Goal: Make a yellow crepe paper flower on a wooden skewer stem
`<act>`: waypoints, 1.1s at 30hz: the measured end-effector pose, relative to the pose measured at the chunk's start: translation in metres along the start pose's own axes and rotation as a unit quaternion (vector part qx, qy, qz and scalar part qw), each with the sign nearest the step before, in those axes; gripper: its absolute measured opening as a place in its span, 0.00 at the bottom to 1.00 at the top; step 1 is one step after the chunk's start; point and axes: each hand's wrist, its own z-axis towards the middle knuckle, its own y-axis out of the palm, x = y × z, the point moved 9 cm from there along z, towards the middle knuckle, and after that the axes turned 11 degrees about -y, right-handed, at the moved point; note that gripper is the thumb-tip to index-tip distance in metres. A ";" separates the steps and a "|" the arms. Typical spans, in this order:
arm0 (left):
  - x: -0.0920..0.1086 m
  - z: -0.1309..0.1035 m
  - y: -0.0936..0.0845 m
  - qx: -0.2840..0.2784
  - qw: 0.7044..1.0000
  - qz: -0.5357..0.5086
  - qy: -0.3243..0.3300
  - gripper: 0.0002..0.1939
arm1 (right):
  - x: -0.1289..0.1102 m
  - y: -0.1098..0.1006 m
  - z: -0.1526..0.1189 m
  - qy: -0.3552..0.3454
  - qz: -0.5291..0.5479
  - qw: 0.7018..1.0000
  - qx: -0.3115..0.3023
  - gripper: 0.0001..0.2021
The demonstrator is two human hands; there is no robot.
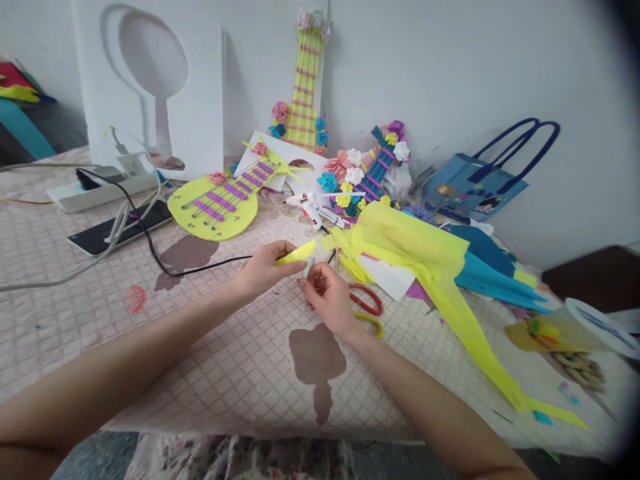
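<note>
My left hand [271, 265] is closed on a small folded yellow paper piece [299, 253], held above the middle of the quilted table. Close to its right, my right hand [327, 291] pinches a small pale, greenish item [308, 267] at the paper's lower end. What that item is cannot be made out. Red-handled scissors [369, 300] lie just right of my right hand, with a yellow handle [371, 324] below them. A white glue gun [311, 208] rests behind my hands. Long yellow crepe paper [410, 235] spreads to the right.
A yellow paper instrument [216, 207] lies behind left, near a phone [120, 229] and power strip [103, 190]. A black cable crosses toward my left hand. Flower-trimmed instruments [306, 93] and a cut-out white board [200, 100] stand behind. A blue bag [473, 183] and plastic cup [565, 327] stand right.
</note>
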 end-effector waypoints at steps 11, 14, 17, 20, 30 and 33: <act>-0.012 0.002 0.000 -0.005 0.998 -0.022 -0.051 0.17 | -0.019 -0.079 0.020 -0.058 -0.402 0.914 0.009 0.04; -0.012 0.002 0.001 -0.015 0.998 -0.011 -0.056 0.17 | 0.005 -0.134 0.017 0.058 -0.549 0.833 -0.030 0.04; -0.013 0.002 0.003 -0.021 0.998 0.018 -0.062 0.15 | 0.026 -0.173 0.008 0.138 -0.588 0.794 -0.067 0.04; -0.014 0.002 0.005 -0.028 0.997 0.028 -0.071 0.14 | 0.033 -0.190 0.004 0.153 -0.579 0.798 -0.073 0.07; -0.022 -0.005 0.021 -0.099 0.988 -0.026 -0.118 0.11 | 0.003 -0.096 0.011 0.019 -0.082 0.996 0.023 0.13; -0.016 -0.011 0.030 -0.131 0.983 -0.045 -0.121 0.12 | 0.000 -0.056 0.005 0.045 0.053 0.998 0.001 0.18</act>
